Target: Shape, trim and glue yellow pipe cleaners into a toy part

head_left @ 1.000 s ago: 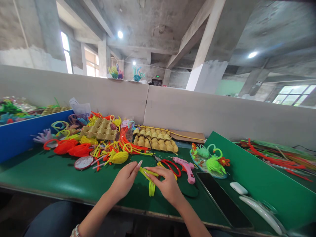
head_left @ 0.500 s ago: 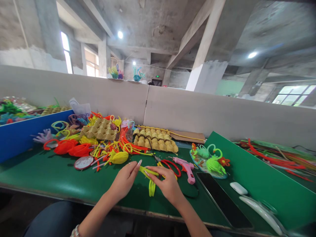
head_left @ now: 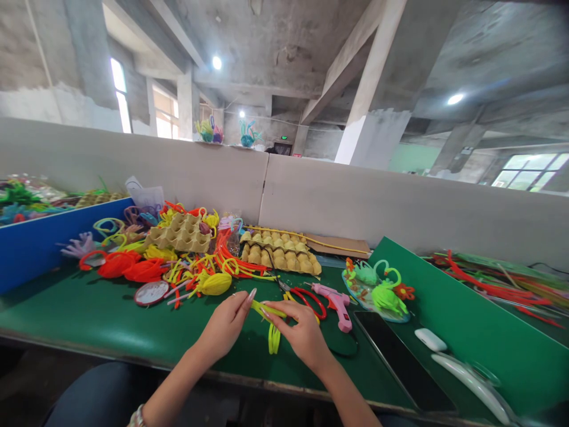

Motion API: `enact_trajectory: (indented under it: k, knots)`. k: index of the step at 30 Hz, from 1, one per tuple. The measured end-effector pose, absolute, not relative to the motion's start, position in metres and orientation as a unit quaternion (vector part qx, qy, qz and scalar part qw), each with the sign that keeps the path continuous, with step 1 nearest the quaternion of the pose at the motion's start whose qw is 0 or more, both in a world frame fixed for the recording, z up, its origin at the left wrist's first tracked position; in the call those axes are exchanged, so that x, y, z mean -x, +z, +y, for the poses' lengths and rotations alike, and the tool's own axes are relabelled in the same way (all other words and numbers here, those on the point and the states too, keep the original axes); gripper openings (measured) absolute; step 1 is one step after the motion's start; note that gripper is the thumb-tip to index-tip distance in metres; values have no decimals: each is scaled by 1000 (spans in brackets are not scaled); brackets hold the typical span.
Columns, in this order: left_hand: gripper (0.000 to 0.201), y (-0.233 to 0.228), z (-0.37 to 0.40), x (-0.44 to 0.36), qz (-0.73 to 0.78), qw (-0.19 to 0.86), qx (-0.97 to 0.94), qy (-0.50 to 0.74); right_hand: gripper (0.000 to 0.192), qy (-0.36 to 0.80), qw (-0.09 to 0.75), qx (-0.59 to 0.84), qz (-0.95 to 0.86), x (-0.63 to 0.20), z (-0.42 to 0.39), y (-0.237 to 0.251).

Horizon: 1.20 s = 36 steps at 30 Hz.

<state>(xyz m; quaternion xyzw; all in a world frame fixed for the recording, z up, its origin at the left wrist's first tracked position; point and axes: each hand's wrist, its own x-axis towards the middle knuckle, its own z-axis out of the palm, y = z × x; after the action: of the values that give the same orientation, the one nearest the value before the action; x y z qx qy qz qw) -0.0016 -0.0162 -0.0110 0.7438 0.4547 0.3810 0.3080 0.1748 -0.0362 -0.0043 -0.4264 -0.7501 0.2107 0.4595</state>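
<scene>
My left hand [head_left: 226,323] and my right hand [head_left: 302,333] meet over the green table [head_left: 89,320], both pinching the same yellow-green pipe cleaner [head_left: 272,335]. Its upper part runs between my fingertips and its looped ends hang down to the table between my hands. Just beyond my right hand lie red-handled scissors [head_left: 306,299] and a pink glue gun [head_left: 335,302].
A heap of coloured pipe cleaners [head_left: 186,267], egg cartons [head_left: 278,254] and orange pompoms [head_left: 128,267] fills the back of the table. A plate with green craft figures [head_left: 377,290], a dark tablet [head_left: 400,356] and a white object [head_left: 430,339] lie right. A blue divider [head_left: 44,237] stands left.
</scene>
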Motion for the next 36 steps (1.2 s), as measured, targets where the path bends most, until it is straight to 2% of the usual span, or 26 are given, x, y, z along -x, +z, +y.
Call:
enact_trajectory:
  k: [25,31,36]
  knots:
    - [34,-10,-16,1,454,321,-735,387,18,206,453,430,-754,-175,-36,-2]
    - [38,-8,-17,1,448,357,-715,400,19,199,462,423,-754,-176,-36,-3]
    - [39,-10,-13,6,487,321,-703,408,18,181,483,424,-744,-179,-34,-4]
